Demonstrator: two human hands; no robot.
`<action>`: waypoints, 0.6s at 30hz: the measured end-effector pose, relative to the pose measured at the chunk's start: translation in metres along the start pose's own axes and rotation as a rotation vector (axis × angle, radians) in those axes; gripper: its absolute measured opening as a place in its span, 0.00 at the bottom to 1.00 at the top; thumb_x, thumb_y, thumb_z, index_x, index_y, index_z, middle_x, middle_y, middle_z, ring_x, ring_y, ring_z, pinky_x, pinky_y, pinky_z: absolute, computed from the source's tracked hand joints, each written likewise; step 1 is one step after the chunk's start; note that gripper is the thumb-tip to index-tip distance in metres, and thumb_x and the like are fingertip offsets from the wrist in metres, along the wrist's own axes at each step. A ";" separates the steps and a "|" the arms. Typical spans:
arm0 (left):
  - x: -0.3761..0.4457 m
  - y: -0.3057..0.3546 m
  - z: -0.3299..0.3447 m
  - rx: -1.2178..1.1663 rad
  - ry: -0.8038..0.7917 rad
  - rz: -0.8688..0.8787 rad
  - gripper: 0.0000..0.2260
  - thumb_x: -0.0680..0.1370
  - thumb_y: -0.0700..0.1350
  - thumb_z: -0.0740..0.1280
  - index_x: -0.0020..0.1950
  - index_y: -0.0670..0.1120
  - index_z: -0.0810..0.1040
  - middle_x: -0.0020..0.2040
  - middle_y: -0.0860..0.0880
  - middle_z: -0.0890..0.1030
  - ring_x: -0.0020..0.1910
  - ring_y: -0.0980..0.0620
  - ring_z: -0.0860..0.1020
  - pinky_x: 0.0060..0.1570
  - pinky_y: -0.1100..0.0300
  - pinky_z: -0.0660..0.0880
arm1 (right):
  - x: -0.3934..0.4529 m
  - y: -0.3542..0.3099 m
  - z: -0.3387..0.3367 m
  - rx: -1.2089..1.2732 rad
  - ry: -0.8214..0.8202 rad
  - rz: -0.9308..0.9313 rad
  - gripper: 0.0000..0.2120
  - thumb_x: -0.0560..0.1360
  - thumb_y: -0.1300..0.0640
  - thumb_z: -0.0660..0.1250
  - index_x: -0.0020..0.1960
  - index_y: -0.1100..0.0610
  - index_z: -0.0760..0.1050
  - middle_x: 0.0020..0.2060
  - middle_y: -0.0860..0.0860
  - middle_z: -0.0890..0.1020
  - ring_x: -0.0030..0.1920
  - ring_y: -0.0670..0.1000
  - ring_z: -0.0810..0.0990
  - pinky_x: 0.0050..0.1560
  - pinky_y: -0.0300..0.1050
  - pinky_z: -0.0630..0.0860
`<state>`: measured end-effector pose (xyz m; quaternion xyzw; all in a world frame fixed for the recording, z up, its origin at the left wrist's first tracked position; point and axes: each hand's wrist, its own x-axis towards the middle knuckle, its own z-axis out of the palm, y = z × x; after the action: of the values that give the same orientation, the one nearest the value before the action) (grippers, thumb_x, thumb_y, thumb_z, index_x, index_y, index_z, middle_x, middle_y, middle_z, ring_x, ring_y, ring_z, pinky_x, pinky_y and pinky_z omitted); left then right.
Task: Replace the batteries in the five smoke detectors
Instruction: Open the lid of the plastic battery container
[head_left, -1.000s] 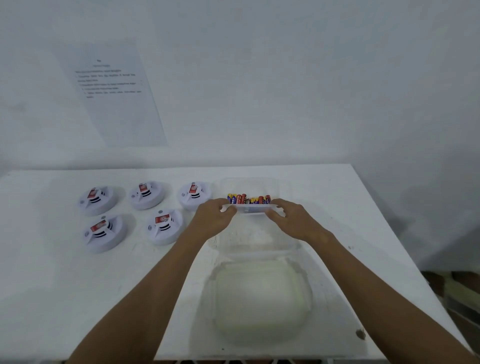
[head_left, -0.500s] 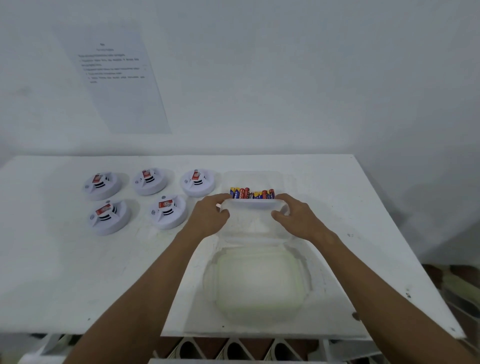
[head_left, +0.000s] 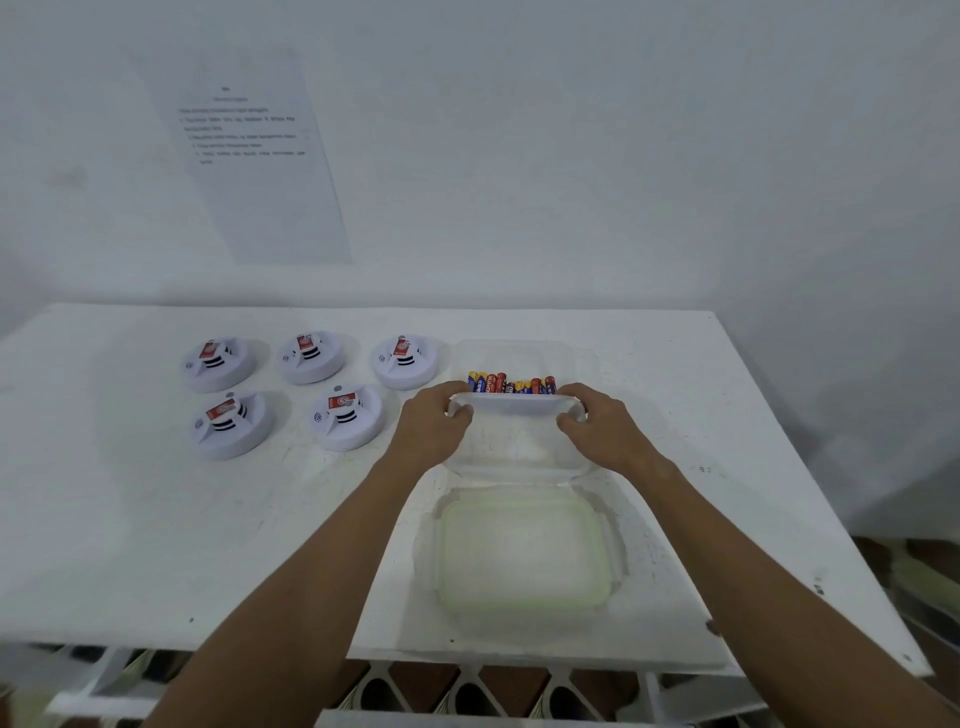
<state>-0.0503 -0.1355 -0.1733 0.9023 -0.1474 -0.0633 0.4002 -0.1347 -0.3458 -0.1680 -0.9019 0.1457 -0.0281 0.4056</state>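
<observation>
Five white round smoke detectors (head_left: 310, 357) with red labels lie in two rows on the left of the white table (head_left: 130, 519). To their right stands a clear plastic box (head_left: 514, 348) with several coloured batteries (head_left: 511, 384) in a row inside. A clear plastic cover (head_left: 519, 447) tilts over the box's near part. My left hand (head_left: 434, 428) grips the left end of the cover's far edge. My right hand (head_left: 605, 431) grips the right end. Both thumbs curl over that edge.
A translucent lid or container with a green seal (head_left: 522, 556) lies on the table just in front of the box, between my forearms. A printed sheet (head_left: 254, 156) hangs on the wall behind. The table's front edge is close below my arms.
Both hands keep their grip on the clear cover's far edge, which has lifted slightly. The camera view has shifted, so more of the table's front edge shows.
</observation>
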 end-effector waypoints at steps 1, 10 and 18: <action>0.000 0.000 -0.001 0.002 0.002 -0.003 0.16 0.79 0.46 0.63 0.66 0.50 0.76 0.56 0.46 0.81 0.44 0.54 0.76 0.48 0.64 0.67 | 0.000 0.000 0.000 0.002 0.002 0.001 0.19 0.79 0.59 0.64 0.70 0.55 0.72 0.62 0.55 0.80 0.50 0.51 0.76 0.49 0.39 0.69; -0.001 -0.001 -0.002 0.030 -0.007 0.017 0.17 0.79 0.42 0.61 0.67 0.50 0.75 0.56 0.48 0.81 0.43 0.55 0.77 0.37 0.70 0.69 | 0.002 -0.001 0.004 0.018 0.052 -0.009 0.17 0.80 0.59 0.64 0.68 0.58 0.74 0.60 0.56 0.80 0.52 0.50 0.75 0.53 0.39 0.68; 0.001 -0.002 -0.003 0.061 -0.069 0.022 0.19 0.78 0.39 0.60 0.69 0.49 0.72 0.55 0.46 0.80 0.36 0.57 0.76 0.31 0.68 0.70 | 0.003 -0.002 0.001 -0.023 -0.017 0.024 0.21 0.78 0.65 0.62 0.70 0.56 0.71 0.65 0.55 0.78 0.52 0.50 0.75 0.51 0.40 0.70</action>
<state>-0.0479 -0.1325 -0.1722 0.9097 -0.1729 -0.0856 0.3677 -0.1309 -0.3450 -0.1676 -0.9048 0.1533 -0.0142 0.3969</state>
